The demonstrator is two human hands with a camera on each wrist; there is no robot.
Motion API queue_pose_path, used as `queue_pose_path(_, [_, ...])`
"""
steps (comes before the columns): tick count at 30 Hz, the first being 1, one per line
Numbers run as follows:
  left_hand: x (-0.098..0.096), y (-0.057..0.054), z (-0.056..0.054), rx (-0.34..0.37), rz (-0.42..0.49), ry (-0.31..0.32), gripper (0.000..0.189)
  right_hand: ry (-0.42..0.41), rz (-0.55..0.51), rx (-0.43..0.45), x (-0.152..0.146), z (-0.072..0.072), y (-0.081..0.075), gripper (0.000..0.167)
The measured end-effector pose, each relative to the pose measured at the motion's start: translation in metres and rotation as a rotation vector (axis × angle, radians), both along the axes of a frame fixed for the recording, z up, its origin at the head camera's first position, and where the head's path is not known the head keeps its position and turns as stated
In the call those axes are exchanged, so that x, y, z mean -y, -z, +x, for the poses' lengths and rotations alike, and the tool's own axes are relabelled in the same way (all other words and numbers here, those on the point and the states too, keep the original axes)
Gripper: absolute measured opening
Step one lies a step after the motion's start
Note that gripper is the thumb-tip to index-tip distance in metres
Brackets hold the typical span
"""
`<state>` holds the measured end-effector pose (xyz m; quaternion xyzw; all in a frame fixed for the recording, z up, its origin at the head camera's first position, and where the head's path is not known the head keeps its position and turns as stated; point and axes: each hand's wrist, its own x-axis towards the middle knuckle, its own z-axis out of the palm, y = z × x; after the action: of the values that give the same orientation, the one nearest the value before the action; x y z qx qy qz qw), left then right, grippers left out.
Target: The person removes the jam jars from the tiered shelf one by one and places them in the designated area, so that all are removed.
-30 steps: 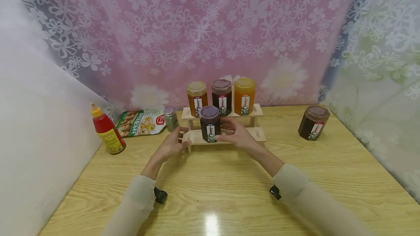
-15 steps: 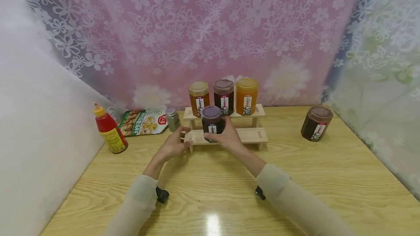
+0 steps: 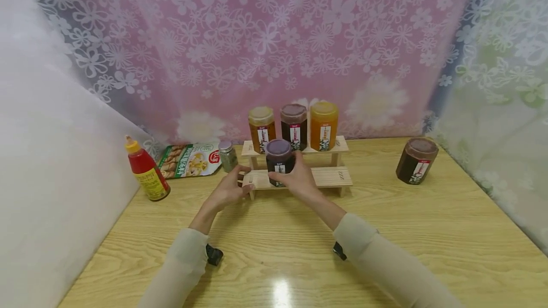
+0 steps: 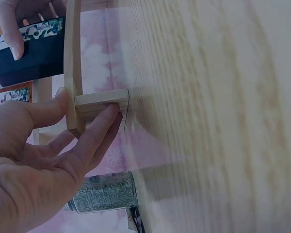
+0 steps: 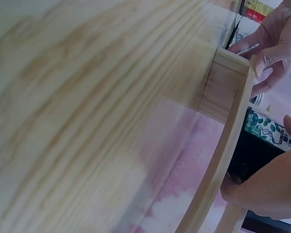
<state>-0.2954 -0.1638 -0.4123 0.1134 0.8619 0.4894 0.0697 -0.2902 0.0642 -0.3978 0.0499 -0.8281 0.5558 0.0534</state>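
Observation:
A two-step wooden rack (image 3: 331, 176) stands on the table. My left hand (image 3: 227, 191) grips the left end of its lower step; in the left wrist view the thumb presses the board edge and fingers lie against the rack's leg (image 4: 99, 101). On that lower step, left of its middle, sits a dark hexagonal jar (image 3: 278, 150) with a purple lid. My right hand (image 3: 299, 179) holds this jar from its right side, thumb across the front label. Upright on the upper step stand an amber jar (image 3: 262, 129), a dark jar (image 3: 294, 127) and an orange jar (image 3: 324, 127).
Another dark jar (image 3: 416, 161) stands apart on the right of the table. To the left are a red sauce bottle (image 3: 148, 170), a green-and-white food packet (image 3: 192, 159) and a small spice jar (image 3: 228, 157) close to my left hand. A floral curtain (image 3: 274, 51) hangs behind.
My right hand has moved left and wrapped further round the purple-lidded jar, its thumb now on the front. The left hand keeps its hold on the rack. The head view has shifted slightly.

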Motion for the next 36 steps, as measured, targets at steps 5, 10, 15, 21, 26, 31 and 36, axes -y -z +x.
queue_pose_path(5, [-0.001, 0.000, 0.000, -0.005, -0.004, -0.009, 0.053, -0.033, 0.032, -0.009, -0.008, 0.004, -0.002, 0.085])
queue_pose_path(10, [-0.001, 0.000, -0.001, -0.002, -0.008, 0.002, 0.054, -0.053, 0.011, 0.006, -0.021, 0.013, -0.007, 0.083])
queue_pose_path(15, [0.001, -0.002, -0.001, 0.000, -0.003, 0.007, 0.055, -0.091, -0.011, 0.003, -0.033, 0.021, -0.011, 0.082])
queue_pose_path(21, [0.002, -0.003, 0.000, 0.001, 0.001, 0.011, 0.056, -0.125, -0.089, 0.035, -0.044, 0.030, -0.013, 0.079])
queue_pose_path(26, [0.002, 0.000, 0.002, -0.002, 0.006, 0.006, 0.054, -0.137, -0.066, 0.047, -0.053, 0.038, -0.014, 0.080])
queue_pose_path(31, [0.000, 0.001, 0.002, 0.001, 0.015, 0.000, 0.052, -0.140, -0.058, 0.062, -0.069, 0.042, -0.017, 0.081])
queue_pose_path(36, [0.000, 0.001, 0.001, 0.002, 0.016, -0.001, 0.052, -0.134, -0.061, 0.055, -0.092, 0.042, -0.020, 0.083])
